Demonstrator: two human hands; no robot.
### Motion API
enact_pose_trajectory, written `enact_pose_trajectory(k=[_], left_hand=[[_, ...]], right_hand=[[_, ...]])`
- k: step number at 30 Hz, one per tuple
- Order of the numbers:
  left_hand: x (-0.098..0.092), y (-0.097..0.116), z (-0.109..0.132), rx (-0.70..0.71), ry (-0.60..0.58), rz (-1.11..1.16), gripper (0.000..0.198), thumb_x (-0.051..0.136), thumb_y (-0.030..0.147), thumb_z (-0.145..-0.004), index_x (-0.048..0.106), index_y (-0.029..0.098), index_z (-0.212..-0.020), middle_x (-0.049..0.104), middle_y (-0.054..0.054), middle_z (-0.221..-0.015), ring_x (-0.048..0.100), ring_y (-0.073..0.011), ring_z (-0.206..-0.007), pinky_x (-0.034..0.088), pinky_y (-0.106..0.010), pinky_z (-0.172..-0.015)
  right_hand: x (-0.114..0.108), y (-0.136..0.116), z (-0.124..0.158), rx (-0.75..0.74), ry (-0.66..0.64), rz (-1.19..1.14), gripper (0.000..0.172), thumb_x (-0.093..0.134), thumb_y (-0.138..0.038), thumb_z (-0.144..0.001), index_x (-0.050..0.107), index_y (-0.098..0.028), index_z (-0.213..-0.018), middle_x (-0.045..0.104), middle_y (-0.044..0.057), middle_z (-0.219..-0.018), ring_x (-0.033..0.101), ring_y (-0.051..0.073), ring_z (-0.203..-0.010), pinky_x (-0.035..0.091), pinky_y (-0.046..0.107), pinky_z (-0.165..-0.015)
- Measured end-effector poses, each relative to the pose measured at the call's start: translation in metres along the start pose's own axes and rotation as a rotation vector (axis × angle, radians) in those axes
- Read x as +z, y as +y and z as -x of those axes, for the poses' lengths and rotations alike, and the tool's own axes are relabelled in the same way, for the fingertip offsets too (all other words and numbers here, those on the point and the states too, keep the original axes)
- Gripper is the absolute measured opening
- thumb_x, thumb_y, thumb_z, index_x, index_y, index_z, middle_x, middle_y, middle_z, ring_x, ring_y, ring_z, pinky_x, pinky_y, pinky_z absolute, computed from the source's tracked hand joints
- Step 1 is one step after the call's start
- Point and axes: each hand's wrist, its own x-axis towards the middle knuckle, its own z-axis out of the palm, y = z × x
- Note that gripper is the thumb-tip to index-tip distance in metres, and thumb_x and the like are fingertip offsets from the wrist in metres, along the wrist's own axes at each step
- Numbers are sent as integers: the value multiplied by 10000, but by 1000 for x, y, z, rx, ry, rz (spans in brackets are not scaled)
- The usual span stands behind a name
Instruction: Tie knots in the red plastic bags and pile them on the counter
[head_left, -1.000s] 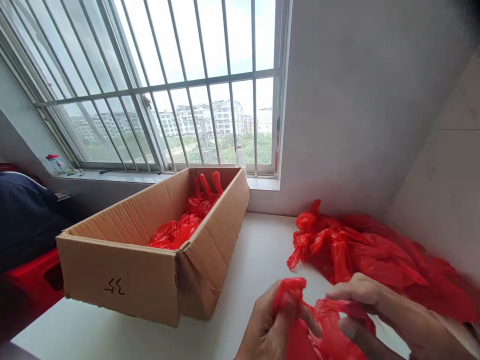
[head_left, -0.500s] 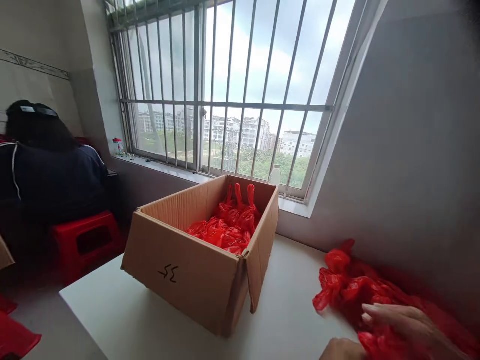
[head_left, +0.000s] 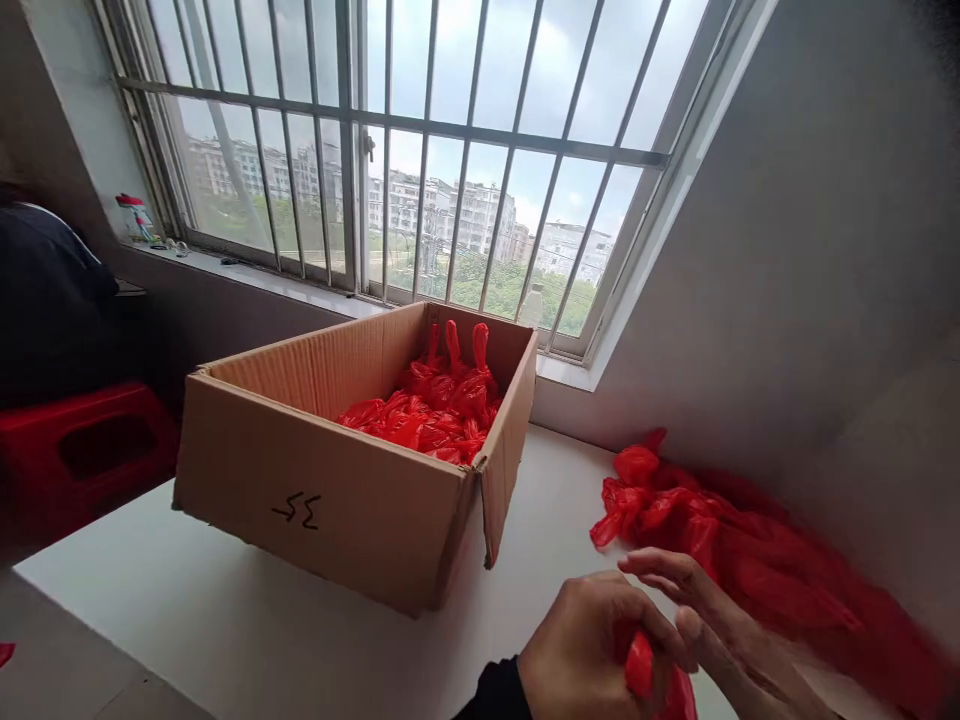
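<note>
My left hand, with a dark cuff at the wrist, is closed round a red plastic bag. Part of this bag sticks out from the fist, and more of it shows below, at the bottom edge of the view. Close against its right side, my right hand has its fingers stretched out and its thumb near the left hand's fingers. Behind both hands, a pile of crumpled red plastic bags lies on the white table along the wall.
An open cardboard box stands on the table, holding several knotted red bags. Beyond it is a barred window with a bottle on its sill. A person is at the far left, by a red stool.
The view has swung right and down. Both hands have come further into view, moving left, and my left hand now shows clearly as a fist round the red bag.
</note>
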Motion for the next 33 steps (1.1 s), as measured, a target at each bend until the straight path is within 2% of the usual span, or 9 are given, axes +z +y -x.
enact_pose_trajectory(k=[4,8,11,15,21,24,27,30,33], left_hand=[[-5,5,6,84,-3,-355,296,577,27,-628,669,189,-856,685,-32,-854,593,-151,-689,452,-239,-620],[-9,-9,8,210,179,-676,375,483,11,-771,655,205,-1041,669,-53,-990,656,-164,-757,490,-251,-620],[-11,-24,5,357,226,-760,441,418,-28,-831,657,206,-1118,650,-77,-1063,678,-165,-835,527,-257,-654],[-15,-30,2,405,170,-884,522,452,16,-900,545,259,-1352,624,-94,-1210,601,-223,-1103,532,-371,-904],[-29,-41,22,344,131,-1023,539,462,165,-974,363,249,-1497,550,-77,-1404,435,-247,-1322,395,-425,-1080],[-47,-70,51,274,222,-1092,515,453,207,-982,388,282,-1488,568,-55,-1395,461,-259,-1307,369,-456,-1091],[-59,-100,80,110,285,-1103,492,456,273,-992,397,333,-1478,625,-30,-1329,549,-232,-1216,443,-426,-1025],[-51,-110,86,-37,314,-983,484,399,278,-1011,360,354,-1487,527,-19,-1445,496,-213,-1299,439,-427,-1063],[-32,-101,67,10,294,-959,525,407,321,-1005,300,322,-1519,353,-18,-1575,316,-256,-1438,319,-500,-1161]], right_hand=[[19,-1,-7,124,-124,-258,492,250,-539,-1002,591,-239,-1191,671,77,-958,661,234,-927,570,390,-854],[26,6,-13,157,-213,-386,407,395,-523,-986,542,-242,-1242,640,40,-894,622,192,-809,552,341,-789],[25,16,-19,90,-310,-486,371,452,-509,-976,564,-205,-1157,636,45,-910,605,171,-795,536,328,-786],[18,18,-22,41,-175,-406,301,455,-469,-988,567,-190,-993,618,44,-960,603,167,-892,513,337,-877],[6,16,-5,-22,65,-23,137,461,-328,-990,544,-223,-961,608,85,-1149,548,238,-1159,435,426,-1015],[-1,43,11,95,83,81,160,457,-339,-988,547,-225,-922,644,60,-950,610,218,-917,493,362,-788],[-2,79,26,269,29,47,213,452,-388,-988,533,-224,-878,607,19,-770,578,188,-720,438,306,-602],[5,92,29,288,58,-126,208,461,-405,-990,514,-227,-896,630,32,-887,594,189,-828,475,347,-777],[21,79,20,235,117,-424,186,445,-415,-1004,470,-243,-938,626,57,-1155,565,200,-1078,413,390,-991]])
